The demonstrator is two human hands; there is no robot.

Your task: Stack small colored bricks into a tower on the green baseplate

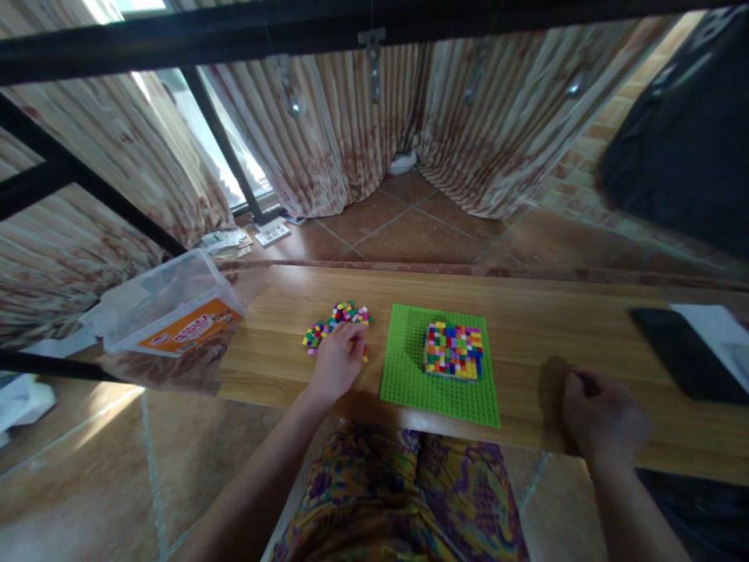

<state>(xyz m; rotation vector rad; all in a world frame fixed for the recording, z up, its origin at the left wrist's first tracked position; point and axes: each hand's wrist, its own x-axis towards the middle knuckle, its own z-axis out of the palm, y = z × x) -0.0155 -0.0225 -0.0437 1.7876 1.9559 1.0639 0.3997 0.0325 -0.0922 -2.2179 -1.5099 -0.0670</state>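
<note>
My left hand (338,361) is at the near side of a loose pile of small coloured toy bricks (349,314), its thumb and fingers pinched together. Whatever may be between the fingertips is too small to make out. To the right of this hand lies a green studded baseplate (403,375). On the plate stands a block built of many-coloured bricks (453,350), roughly square, with yellow ones along its near edge. My right hand (605,415) rests on the tabletop right of the plate, curled into a loose fist, with nothing visible in it.
The wooden table (538,312) carries a dark flat tablet-like object (687,353) and white paper (717,332) at its right end. A clear plastic box (169,300) with an orange label stands off the left end. Black metal bars (234,35) cross the view above.
</note>
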